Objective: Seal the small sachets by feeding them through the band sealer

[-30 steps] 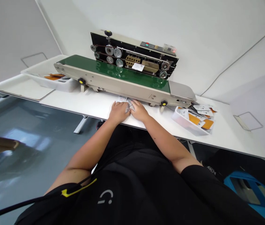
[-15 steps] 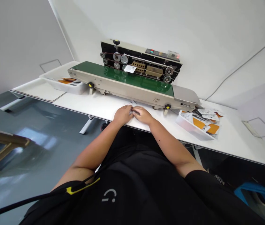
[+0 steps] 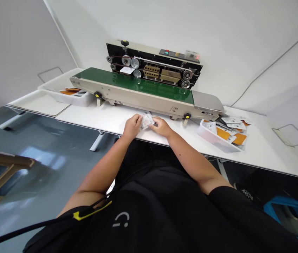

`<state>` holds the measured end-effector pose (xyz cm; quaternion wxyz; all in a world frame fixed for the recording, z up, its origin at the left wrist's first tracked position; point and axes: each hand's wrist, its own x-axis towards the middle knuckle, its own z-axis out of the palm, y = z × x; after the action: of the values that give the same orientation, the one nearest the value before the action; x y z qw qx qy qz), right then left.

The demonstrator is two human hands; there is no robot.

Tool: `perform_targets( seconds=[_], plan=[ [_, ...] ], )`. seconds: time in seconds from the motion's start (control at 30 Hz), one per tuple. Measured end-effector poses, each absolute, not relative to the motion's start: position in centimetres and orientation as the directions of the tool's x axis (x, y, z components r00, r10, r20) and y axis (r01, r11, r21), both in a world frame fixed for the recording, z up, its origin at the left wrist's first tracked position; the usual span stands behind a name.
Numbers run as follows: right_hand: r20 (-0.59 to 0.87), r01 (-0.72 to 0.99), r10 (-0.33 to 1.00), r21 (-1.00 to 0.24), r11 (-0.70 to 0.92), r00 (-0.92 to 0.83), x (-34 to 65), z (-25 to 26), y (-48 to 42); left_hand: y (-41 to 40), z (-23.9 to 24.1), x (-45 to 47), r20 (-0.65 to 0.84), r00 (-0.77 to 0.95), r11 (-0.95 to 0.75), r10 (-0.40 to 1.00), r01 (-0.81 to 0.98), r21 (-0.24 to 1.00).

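Note:
Between my left hand [image 3: 132, 127] and my right hand [image 3: 161, 127], a small white printed sachet [image 3: 147, 120] is held just above the white table [image 3: 96, 121]. Both hands pinch its edges, and its lower part is partly hidden by my fingers. In front of my hands stands a beige continuous band sealer [image 3: 149, 100] with a green conveyor belt [image 3: 135, 82]. Another white sachet [image 3: 127, 70] lies at the belt's far edge by the sealing wheels, out of reach of my fingers.
A clear plastic tray [image 3: 213, 138] holds several orange and white pouches to my right, with loose ones beside it. Another white tray [image 3: 67, 97] with orange pouches stands at the far left. The table's near edge runs just past my wrists.
The sachet on the sealer has travelled left along the belt. My hands have raised the held sachet, so more of it shows between them. The view has shifted slightly.

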<state>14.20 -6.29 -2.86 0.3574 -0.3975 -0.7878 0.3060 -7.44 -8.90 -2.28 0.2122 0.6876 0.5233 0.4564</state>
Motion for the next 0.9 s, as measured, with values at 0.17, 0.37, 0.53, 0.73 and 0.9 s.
perform_targets(
  seconds=[0.17, 0.37, 0.53, 0.73, 0.9],
  plan=[
    [0.156, 0.187, 0.923, -0.954, 0.233, -0.352, 14.2, -3.2, -6.1, -8.6, -2.7, -7.4, 0.362, 0.092, -0.372, 0.928, 0.314, 0.874],
    [0.247, 0.138, 0.936, -0.948, 0.287, -0.251, 14.1, -3.1, -5.9, -8.2, -3.1, -7.6, 0.342, 0.091, -0.353, 0.935, 0.183, 0.917],
    [0.297, 0.342, 0.908, -0.855, 0.391, -0.297, 15.2, -0.7, -6.4, -8.4, -2.9, -7.9, 0.279, 0.235, -0.319, 0.931, 0.153, 0.935],
    [-0.068, 0.500, 0.800, -0.811, 0.303, -0.596, 17.9, 5.6, -7.0, -8.8, -2.6, -7.9, 0.263, 0.416, -0.377, 0.871, 0.220, 0.900],
    [0.014, 0.390, 0.892, -0.896, 0.211, -0.451, 21.6, 11.6, -4.7, -9.0, -2.1, -7.8, 0.325, 0.371, -0.438, 0.870, 0.277, 0.855]
  ],
)
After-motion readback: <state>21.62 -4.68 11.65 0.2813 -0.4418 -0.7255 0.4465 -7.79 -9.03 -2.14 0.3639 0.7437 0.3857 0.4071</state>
